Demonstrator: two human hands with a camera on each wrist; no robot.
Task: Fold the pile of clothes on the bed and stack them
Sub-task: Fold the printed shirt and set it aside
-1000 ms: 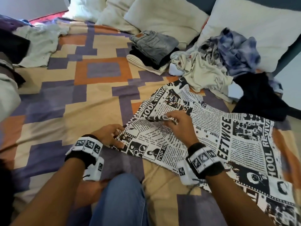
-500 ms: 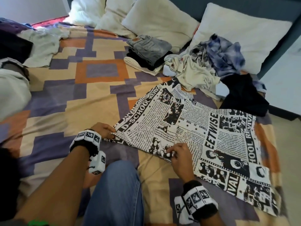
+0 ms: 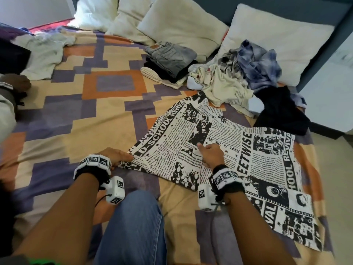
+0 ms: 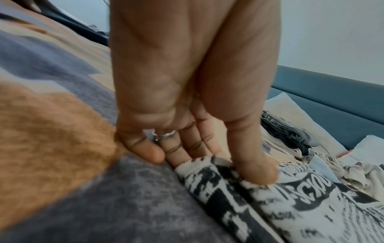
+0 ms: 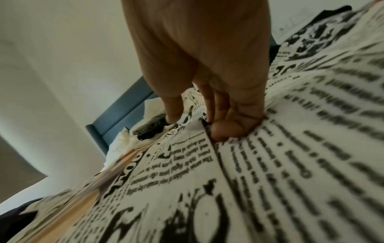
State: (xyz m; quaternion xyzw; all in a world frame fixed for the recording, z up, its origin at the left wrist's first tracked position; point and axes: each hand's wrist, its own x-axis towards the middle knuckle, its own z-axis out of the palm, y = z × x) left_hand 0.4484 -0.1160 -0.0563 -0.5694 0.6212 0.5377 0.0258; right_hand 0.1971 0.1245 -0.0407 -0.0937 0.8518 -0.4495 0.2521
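Note:
A black-and-white newsprint-patterned garment lies spread on the patterned bedspread, in front of me and to the right. My left hand pinches its near left corner; in the left wrist view the thumb presses the hem onto the fingers. My right hand rests on the garment's middle. There its curled fingers tuck under the edge of a flap and grip it. A folded stack topped by grey jeans sits near the pillows. Beside it is an unfolded pile: a cream garment, a blue tie-dye one and a black one.
Several pillows line the blue headboard. A pale garment lies at the far left, near another person's hand. My knee in jeans is between my arms. The bed's right edge meets the floor.
My right hand went from the garment's near hem back up to its middle and now holds a flap there. My left hand has stayed on the left corner.

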